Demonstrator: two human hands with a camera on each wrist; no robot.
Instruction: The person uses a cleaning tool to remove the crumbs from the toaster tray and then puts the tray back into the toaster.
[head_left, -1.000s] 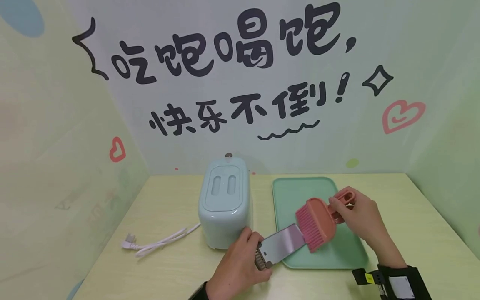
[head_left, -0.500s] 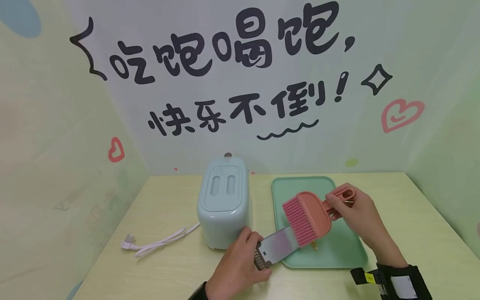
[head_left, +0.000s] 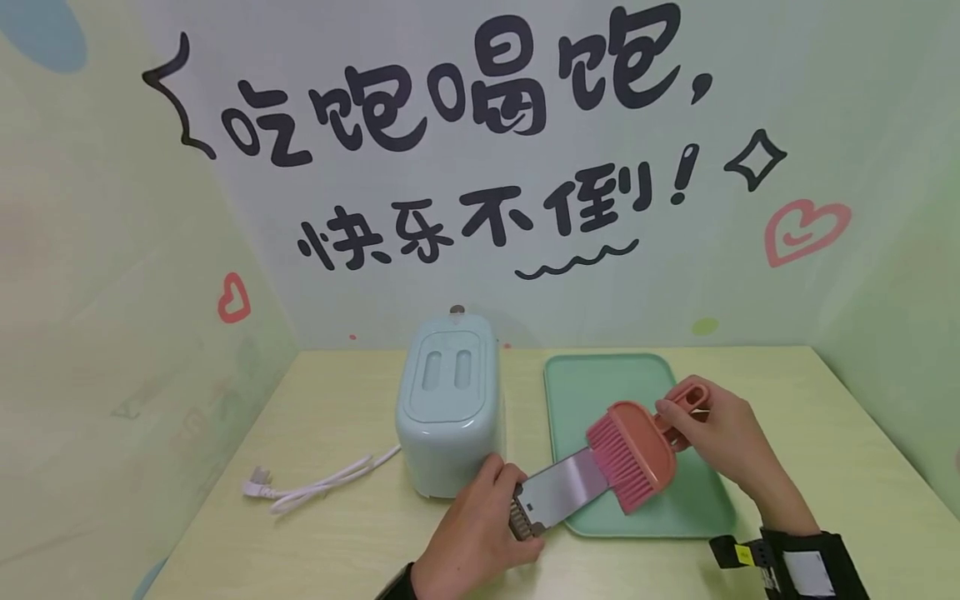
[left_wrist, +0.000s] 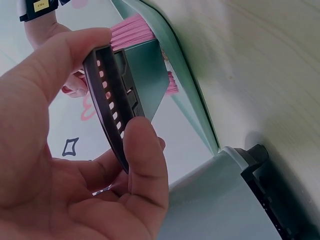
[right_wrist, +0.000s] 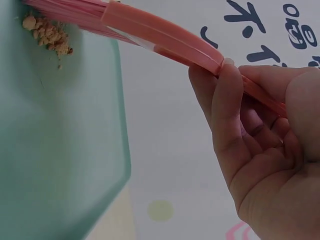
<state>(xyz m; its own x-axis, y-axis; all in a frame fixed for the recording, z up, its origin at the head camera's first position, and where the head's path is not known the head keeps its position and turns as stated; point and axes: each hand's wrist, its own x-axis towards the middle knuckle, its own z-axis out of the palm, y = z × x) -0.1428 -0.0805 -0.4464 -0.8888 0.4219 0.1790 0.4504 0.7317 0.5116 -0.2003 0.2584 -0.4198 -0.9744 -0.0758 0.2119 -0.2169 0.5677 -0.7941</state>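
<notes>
Head view shows me the green tray on the tabletop, and I place everything from it. Across the tray's left edge, by its near corner, I see the metal plate; its dark slotted end, just left of the tray, is gripped between thumb and fingers of the left hand. By the tray's right edge, the right hand pinches the handle of the pink brush. The brush head is over the tray, bristles overlapping the plate's far end, though I cannot tell how firmly they touch. Through the right wrist feed I make out tan crumbs on the tray, just beside the bristles. Left of the tray stands the pale blue appliance, and farther left of it lies a white cable
</notes>
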